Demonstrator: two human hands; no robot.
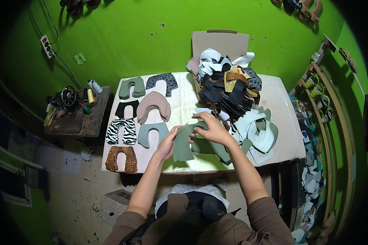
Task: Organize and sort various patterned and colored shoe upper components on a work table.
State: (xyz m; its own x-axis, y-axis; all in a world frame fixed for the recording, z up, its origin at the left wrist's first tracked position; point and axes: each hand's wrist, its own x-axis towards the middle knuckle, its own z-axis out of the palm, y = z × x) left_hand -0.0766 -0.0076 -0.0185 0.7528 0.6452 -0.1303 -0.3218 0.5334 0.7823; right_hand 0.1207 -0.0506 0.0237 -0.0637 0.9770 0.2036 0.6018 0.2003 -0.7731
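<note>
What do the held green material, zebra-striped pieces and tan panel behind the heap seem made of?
Green material: perhaps synthetic leather or coated fabric; matte, thin, clean-edged. Zebra-striped pieces: possibly fabric or faux hide; stripes look printed, finish unclear. Tan panel: likely cardboard; flat, stiff-looking, dull.
</note>
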